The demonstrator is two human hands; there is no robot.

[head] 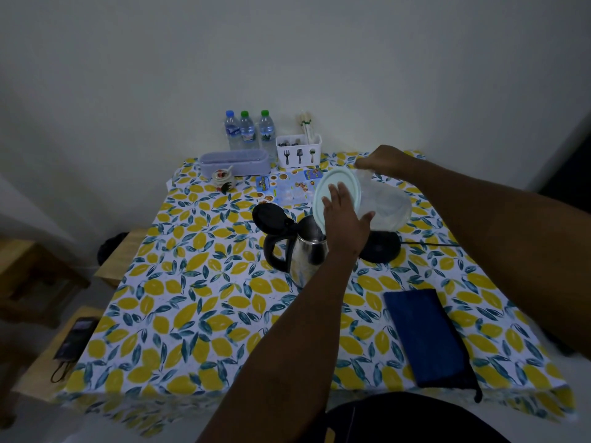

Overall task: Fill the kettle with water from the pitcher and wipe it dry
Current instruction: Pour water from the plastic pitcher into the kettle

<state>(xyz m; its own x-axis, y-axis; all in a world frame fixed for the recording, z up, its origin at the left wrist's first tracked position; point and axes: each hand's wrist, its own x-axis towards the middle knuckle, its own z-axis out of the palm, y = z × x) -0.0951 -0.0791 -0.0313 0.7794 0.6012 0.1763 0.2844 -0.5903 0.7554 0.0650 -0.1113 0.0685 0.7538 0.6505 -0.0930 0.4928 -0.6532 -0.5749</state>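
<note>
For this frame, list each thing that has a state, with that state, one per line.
Kettle: upright on the table, off its base, lid flipped open.
Pitcher: tipped over the kettle mouth, lid on.
Left hand: pressed flat on the pitcher lid.
Right hand: gripping the pitcher.
Base: bare, cord attached.
Cloth: folded, untouched.
Bottles: capped, upright.

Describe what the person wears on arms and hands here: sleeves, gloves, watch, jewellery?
Both forearms are bare as far as the view shows: no sleeves, no gloves. The left hand and right hand show no rings, and no watch or bracelet shows at either wrist. Dim light limits finer detail.
</note>
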